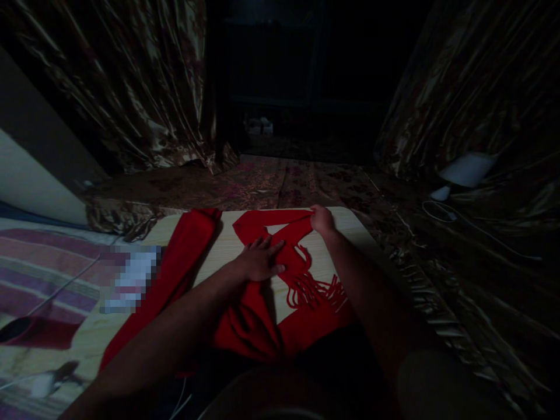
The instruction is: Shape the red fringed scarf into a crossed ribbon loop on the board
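Note:
A long red scarf (258, 318) with a fringe lies in loops and folds over a pale wooden tabletop (231, 248). My left hand (261, 261) rests flat on the crossed part of it near the middle, fingers spread. At the far right corner of the table, my right hand (321, 219) has its fingers closed on a folded bend of the scarf. The fringe spreads out between my forearms, just below my left hand. Another long stretch of red cloth runs down the table's left side; whether it joins the rest is hidden under my left arm.
A blurred-out white and blue item (131, 280) lies at the table's left edge. Striped bedding (48, 268) and a cable are beyond it. A white lamp (468, 169) with a cord stands at the right on patterned cloth. Curtains (166, 87) hang behind; the room is dim.

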`<control>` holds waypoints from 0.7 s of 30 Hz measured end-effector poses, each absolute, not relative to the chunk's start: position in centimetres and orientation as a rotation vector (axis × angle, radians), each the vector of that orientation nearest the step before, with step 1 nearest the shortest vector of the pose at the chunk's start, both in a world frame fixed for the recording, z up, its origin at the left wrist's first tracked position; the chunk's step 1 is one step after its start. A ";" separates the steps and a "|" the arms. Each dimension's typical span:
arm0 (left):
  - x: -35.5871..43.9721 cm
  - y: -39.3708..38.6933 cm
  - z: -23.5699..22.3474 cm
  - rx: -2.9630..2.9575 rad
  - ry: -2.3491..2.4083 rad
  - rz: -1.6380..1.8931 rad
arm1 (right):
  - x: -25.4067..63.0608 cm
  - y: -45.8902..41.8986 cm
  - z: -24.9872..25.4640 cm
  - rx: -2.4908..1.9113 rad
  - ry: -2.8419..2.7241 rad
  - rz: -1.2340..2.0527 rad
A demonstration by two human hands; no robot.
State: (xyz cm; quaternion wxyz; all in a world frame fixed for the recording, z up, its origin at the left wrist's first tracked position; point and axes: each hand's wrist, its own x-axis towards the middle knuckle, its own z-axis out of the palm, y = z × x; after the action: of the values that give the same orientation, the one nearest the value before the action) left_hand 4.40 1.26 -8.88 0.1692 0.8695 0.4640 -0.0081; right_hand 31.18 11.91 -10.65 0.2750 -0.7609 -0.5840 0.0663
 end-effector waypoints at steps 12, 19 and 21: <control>2.1 7.3 -11.9 2.663 1.539 0.259 | 32.0 12.7 -12.8 -2.019 -1.447 0.263; 2.0 8.2 -13.0 2.587 1.742 0.142 | 32.8 12.4 -13.8 -1.846 -1.363 0.450; 2.2 8.2 -12.9 2.568 1.772 0.136 | 33.1 12.4 -14.1 -1.827 -1.266 0.566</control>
State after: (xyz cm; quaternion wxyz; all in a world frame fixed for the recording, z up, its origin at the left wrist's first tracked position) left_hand 2.20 8.19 -12.89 0.0094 0.8222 0.5674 0.0435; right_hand 33.12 12.44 -14.06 0.4116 -0.7259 -0.5031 0.2248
